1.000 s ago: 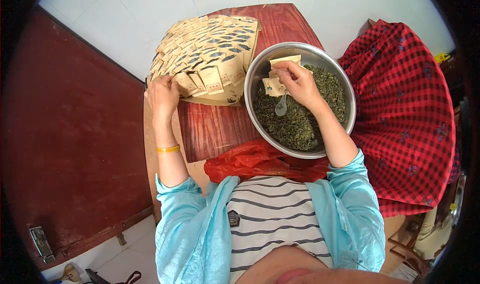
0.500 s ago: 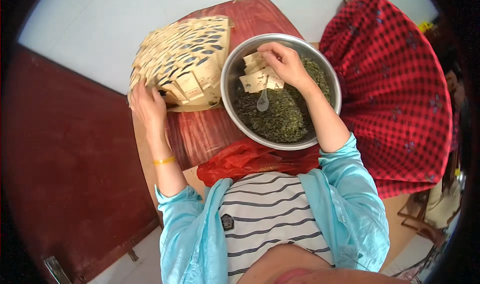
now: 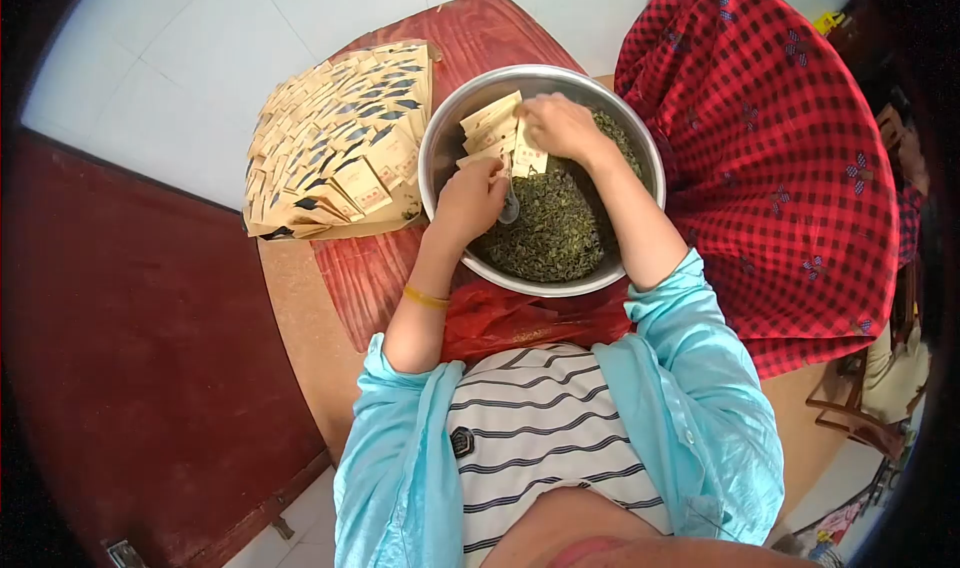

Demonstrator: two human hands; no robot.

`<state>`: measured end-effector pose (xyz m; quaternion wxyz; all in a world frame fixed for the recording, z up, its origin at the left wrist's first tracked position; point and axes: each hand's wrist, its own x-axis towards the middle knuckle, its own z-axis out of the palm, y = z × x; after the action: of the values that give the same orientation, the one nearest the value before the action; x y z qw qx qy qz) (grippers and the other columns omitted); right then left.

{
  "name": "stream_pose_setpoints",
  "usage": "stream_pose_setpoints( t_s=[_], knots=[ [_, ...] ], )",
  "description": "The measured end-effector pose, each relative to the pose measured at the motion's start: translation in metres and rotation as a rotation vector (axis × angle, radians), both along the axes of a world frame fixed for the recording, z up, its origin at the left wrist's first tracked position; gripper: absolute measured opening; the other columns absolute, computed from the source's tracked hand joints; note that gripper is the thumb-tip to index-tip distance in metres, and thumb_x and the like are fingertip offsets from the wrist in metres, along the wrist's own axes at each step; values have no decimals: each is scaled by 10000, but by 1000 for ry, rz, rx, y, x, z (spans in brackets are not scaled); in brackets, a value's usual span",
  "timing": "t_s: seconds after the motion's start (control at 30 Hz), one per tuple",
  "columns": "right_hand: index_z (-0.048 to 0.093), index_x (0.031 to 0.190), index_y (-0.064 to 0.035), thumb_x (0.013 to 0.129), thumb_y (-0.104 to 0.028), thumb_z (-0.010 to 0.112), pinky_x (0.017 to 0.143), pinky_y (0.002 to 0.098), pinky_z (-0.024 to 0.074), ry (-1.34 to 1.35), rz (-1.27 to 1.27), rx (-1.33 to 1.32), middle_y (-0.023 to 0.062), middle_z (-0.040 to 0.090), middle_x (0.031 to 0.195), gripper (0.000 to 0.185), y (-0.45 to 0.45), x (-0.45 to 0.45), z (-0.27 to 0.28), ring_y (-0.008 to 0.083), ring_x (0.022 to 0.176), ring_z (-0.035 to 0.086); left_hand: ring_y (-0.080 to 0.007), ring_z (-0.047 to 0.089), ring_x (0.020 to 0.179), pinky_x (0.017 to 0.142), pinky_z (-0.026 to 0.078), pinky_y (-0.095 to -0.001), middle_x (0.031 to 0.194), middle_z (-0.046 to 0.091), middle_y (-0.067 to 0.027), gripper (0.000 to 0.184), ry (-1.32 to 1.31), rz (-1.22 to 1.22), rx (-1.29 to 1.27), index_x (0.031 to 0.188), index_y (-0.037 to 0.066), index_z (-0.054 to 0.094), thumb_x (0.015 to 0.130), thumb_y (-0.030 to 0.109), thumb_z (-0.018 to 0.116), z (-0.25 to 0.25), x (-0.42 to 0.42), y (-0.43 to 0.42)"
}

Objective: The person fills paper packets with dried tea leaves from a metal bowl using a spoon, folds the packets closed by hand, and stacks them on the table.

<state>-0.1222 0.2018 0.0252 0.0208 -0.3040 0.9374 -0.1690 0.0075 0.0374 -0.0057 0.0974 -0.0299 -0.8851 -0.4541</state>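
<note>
A wide metal basin [image 3: 647,138] holds dried green leaves [image 3: 548,230], with several small cream paper packets [image 3: 490,120] lying on them at the upper left. Inside the basin, my right hand [image 3: 562,128] has its fingers closed on a paper packet [image 3: 529,155] that hangs below them. My left hand [image 3: 470,200] reaches over the left rim, thumb and fingers pinched beside the packets. A clear spoon [image 3: 511,208] lies on the leaves right by it; whether these fingers grip its handle or a packet is hidden.
Left of the basin, a large stack of filled paper packets [image 3: 345,133] stands on the red wooden table [image 3: 480,28]. A red plastic bag [image 3: 500,320] lies at the front edge. Red-and-black checked cloth [image 3: 760,168] covers something at the right.
My left hand has moved right, from the packet stack into the basin near the spoon. My right hand has stayed over the packets, and one now hangs from its fingers. The view has shifted slightly.
</note>
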Motion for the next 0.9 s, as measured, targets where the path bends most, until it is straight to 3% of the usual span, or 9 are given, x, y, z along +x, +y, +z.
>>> stream_pose_setpoints(
  t_s=[0.1,0.27,0.4,0.47,0.57,0.6,0.67,0.8,0.9],
  knots=[
    [650,1128,-105,788,-181,632,957,469,466,1,-13,177,142,657,1149,349,8,-5,-2,293,1122,593,-308,684,876,786,527,-373,952,689,-186,280,-97,-10,-72,1110,-14,632,901,172,624,6,2,-1],
    [648,1115,-114,773,-172,637,904,482,442,43,3,189,125,687,1087,347,11,-9,-10,286,1102,608,-314,684,877,794,527,-375,957,690,-194,273,-133,-37,-49,1096,-10,643,902,181,621,11,4,1],
    [670,1109,-134,787,-186,617,810,424,482,-46,-42,-36,74,712,921,330,12,-11,3,272,913,674,-314,675,886,795,523,-381,973,682,-195,293,-33,77,5,1131,-6,624,900,175,629,14,5,3],
    [653,1053,-27,790,-152,650,680,318,464,-150,-80,-383,45,638,734,291,11,-5,12,142,703,616,-318,668,907,807,519,-387,1001,675,-200,315,58,145,8,1156,-7,610,896,169,635,11,6,3],
    [650,1014,-2,817,-96,649,646,262,439,-143,-63,-565,-8,537,680,219,3,5,26,80,661,524,-351,598,1078,908,476,-423,1179,608,-192,429,320,230,-154,1233,15,542,860,185,670,10,6,1],
    [672,1054,-66,807,-127,653,724,279,478,-194,-70,-563,4,621,757,255,2,4,25,119,724,589,-366,553,1137,952,444,-439,1228,575,-200,493,381,219,-209,1266,7,510,843,187,687,15,7,0],
    [670,1047,-54,807,-121,658,722,282,479,-182,19,-638,-5,611,757,249,-3,6,23,117,716,579,-386,469,1237,1036,366,-476,1333,488,-223,713,413,225,-388,1370,-13,401,791,230,740,25,15,-2],
    [638,1035,-7,855,-74,658,717,240,459,-347,132,-759,-54,557,776,193,-15,28,38,60,730,518,-360,472,1240,1051,335,-474,1360,469,-211,928,351,239,-555,1436,-44,283,741,312,785,29,27,-5],
    [612,1071,0,898,-66,657,744,206,446,-486,186,-768,-71,537,810,191,-18,32,38,28,772,501,-364,517,1169,1010,373,-465,1344,484,-209,897,269,223,-434,1431,-52,301,748,282,778,21,26,-5]
  ],
)
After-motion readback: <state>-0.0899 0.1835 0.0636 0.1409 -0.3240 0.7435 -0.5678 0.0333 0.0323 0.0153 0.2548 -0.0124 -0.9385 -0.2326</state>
